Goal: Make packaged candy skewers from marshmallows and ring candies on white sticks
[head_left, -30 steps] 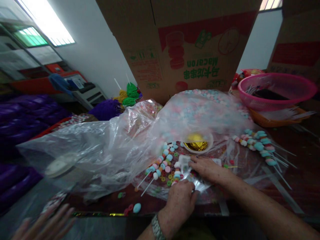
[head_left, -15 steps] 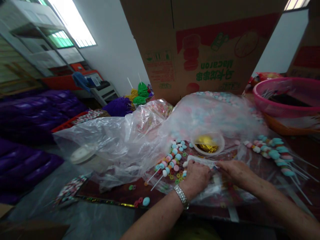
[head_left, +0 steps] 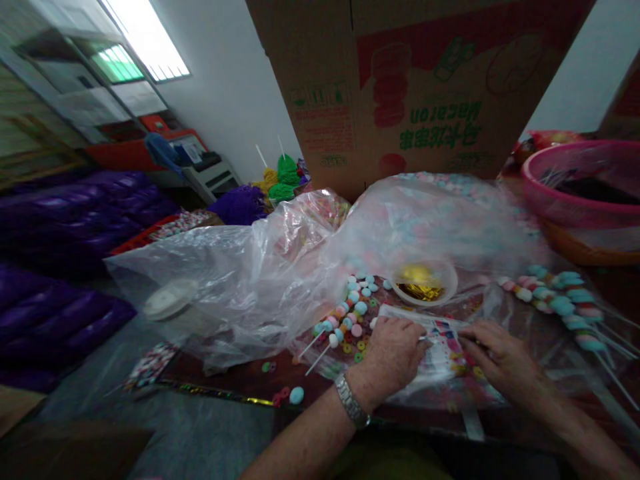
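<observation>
A clear plastic bag with colourful printing (head_left: 443,353) lies flat on the table between my hands. My left hand (head_left: 387,357), with a metal watch (head_left: 353,402) on its wrist, rests over the bag's left part, its fingers curled and pinching the film. At the bag's right edge, my right hand (head_left: 493,347) is closed with thumb and forefinger on the film. Left of the hands lie marshmallow skewers (head_left: 343,320) on white sticks, among small ring candies (head_left: 361,346). More marshmallow skewers (head_left: 563,303) lie to the right.
Behind the hands stands a round tub (head_left: 425,283) of gold ties. A large clear bag of marshmallows (head_left: 430,220) sits before a tall cardboard box (head_left: 420,87). A pink basin (head_left: 585,183) is at right. Loose candies (head_left: 297,395) lie near the front edge.
My right hand has moved right, away from my left hand, and more of the printed bag shows between them. The whole view has shifted slightly.
</observation>
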A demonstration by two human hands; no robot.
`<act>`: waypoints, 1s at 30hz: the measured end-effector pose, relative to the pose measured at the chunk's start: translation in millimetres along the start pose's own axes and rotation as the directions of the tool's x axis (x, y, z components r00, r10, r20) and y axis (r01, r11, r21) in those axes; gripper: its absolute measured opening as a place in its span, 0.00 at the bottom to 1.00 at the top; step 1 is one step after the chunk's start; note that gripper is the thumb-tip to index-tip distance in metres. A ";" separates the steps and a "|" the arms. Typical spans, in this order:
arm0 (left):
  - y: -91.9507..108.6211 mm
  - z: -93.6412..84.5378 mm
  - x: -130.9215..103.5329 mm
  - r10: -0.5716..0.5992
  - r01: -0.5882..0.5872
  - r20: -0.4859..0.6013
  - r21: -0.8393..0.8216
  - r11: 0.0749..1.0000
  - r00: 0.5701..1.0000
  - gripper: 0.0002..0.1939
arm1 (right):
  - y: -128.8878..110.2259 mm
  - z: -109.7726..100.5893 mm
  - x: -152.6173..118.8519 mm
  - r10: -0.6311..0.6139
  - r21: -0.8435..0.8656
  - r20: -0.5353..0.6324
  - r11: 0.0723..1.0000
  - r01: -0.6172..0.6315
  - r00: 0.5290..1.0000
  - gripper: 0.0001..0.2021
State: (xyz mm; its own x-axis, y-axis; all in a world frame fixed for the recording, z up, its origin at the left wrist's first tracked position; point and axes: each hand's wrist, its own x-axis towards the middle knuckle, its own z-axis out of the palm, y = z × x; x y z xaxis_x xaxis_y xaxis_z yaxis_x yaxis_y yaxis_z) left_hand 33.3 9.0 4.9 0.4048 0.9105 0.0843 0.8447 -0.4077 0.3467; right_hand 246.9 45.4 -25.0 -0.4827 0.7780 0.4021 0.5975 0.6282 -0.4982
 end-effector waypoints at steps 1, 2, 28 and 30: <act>-3.3 5.3 1.1 -0.043 0.043 0.025 0.035 0.998 0.999 0.13 | 5.3 3.4 -1.5 0.053 -0.030 -0.046 0.998 -0.054 0.998 0.11; -6.1 10.9 2.8 -0.078 0.074 0.053 0.069 0.995 0.996 0.15 | 10.4 6.8 -2.9 0.091 -0.045 -0.072 0.994 -0.095 0.993 0.11; -6.6 41.7 42.1 -0.197 0.181 0.136 0.119 0.976 0.971 0.10 | 28.6 44.2 -10.1 0.222 -0.340 -0.065 0.912 -0.230 0.973 0.25; -5.5 37.4 38.0 -0.142 0.127 0.127 0.123 0.984 0.982 0.09 | 27.9 34.9 -7.6 0.115 -0.362 -0.137 0.919 -0.158 0.984 0.28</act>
State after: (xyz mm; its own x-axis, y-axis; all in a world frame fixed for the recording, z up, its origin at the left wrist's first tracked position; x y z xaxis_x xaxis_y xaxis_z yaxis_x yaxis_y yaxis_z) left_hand 57.2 43.3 -28.7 0.3217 0.9430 -0.0849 0.9259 -0.2945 0.2367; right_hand 244.9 57.1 -68.7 -0.3187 0.8379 0.4431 0.8569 0.4545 -0.2432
